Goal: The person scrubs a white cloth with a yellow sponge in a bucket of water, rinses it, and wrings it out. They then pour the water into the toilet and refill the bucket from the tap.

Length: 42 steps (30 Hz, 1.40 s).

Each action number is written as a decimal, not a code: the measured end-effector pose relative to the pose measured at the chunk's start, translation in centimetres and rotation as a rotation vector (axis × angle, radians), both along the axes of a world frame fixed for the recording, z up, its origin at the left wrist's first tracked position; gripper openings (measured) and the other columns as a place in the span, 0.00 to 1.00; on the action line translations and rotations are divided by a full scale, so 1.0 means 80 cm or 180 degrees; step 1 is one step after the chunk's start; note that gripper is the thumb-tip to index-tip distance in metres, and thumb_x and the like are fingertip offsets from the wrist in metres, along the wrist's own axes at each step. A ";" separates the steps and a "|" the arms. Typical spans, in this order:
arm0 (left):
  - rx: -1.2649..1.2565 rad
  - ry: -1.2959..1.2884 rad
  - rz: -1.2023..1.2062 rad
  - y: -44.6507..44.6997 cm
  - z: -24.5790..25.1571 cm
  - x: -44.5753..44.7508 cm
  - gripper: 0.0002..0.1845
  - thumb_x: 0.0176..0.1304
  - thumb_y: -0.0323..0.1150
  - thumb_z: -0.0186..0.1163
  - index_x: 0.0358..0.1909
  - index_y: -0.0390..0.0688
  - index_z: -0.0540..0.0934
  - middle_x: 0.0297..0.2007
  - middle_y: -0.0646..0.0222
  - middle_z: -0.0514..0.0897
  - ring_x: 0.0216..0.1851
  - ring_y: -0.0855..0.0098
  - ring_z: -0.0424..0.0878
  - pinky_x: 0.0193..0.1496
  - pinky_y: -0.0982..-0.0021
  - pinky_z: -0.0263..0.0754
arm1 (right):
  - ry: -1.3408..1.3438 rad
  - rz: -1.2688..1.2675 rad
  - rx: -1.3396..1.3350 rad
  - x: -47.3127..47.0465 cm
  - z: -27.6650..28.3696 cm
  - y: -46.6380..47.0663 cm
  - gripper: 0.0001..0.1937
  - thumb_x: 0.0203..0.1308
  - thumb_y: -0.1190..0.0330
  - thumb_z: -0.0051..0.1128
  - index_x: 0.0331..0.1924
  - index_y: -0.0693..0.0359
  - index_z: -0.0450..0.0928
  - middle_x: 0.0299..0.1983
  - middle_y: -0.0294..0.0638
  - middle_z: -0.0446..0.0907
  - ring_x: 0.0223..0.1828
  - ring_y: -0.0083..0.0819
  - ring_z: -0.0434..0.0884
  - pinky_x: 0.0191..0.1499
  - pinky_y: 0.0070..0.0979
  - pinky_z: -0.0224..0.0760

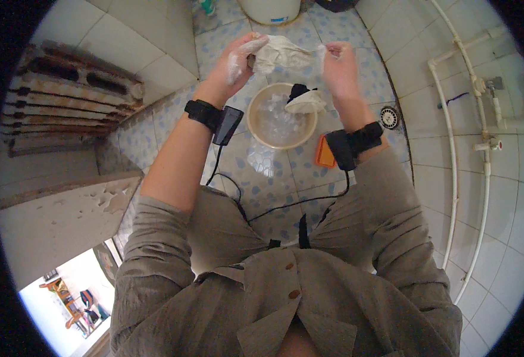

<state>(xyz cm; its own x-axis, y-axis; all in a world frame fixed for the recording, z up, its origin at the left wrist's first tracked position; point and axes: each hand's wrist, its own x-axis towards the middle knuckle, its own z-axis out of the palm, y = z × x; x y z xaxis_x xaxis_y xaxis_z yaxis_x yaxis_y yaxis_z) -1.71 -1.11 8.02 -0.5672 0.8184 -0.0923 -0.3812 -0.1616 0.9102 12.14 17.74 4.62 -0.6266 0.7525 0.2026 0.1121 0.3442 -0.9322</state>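
Note:
A wet, pale cloth (282,54), perhaps a sock, stretches sideways in the air beyond the basin. My left hand (240,62), streaked with white suds, grips its left end; a small dark patch shows beneath the thumb. At the other end my right hand (340,67) has its fingers curled, with the cloth's narrowed, blurred tip at them. Below both hands a beige plastic basin (253,131) holds cloudy, sudsy water (277,118). A white fabric piece (304,103) with a black part (301,90) lies over the basin's right side.
An orange tray-like object (325,151) lies on the tiled floor (271,178) near my right wrist. Black cables (297,203) run from both wrist devices. A floor drain (389,117) and white pipes (449,178) are on the right, a rusty radiator (70,98) on the left. A white container (271,10) stands ahead.

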 end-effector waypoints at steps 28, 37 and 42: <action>-0.0166 0.0017 0.0478 0.015 -0.026 0.007 0.14 0.76 0.44 0.57 0.53 0.47 0.78 0.49 0.73 0.82 0.52 0.73 0.82 0.58 0.67 0.77 | 0.0701 0.1278 -0.3342 0.007 0.002 0.003 0.12 0.72 0.66 0.56 0.49 0.67 0.78 0.43 0.43 0.83 0.42 0.30 0.83 0.45 0.28 0.82; -0.0156 -0.0055 0.0647 0.020 -0.011 0.017 0.17 0.76 0.48 0.57 0.49 0.45 0.81 0.42 0.72 0.85 0.45 0.70 0.85 0.51 0.66 0.79 | 0.0764 0.1222 -0.1821 0.004 -0.004 -0.009 0.11 0.72 0.63 0.58 0.45 0.64 0.78 0.34 0.34 0.78 0.34 0.27 0.77 0.40 0.27 0.75; -0.0288 0.3149 0.0808 0.057 -0.041 0.049 0.19 0.76 0.45 0.55 0.46 0.37 0.81 0.32 0.59 0.86 0.37 0.61 0.85 0.44 0.62 0.79 | 0.0417 0.0711 -0.1772 -0.003 0.010 -0.047 0.15 0.68 0.60 0.60 0.44 0.66 0.79 0.36 0.39 0.81 0.36 0.33 0.79 0.39 0.33 0.74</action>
<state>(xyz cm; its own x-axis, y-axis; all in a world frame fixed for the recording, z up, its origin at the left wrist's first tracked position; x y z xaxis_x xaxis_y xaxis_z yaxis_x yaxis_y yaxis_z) 2.19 3.48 4.75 -0.5784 0.6767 0.4555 0.5829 -0.0479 0.8112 11.86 13.95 5.45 -0.7780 0.6207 -0.0973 -0.0343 -0.1965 -0.9799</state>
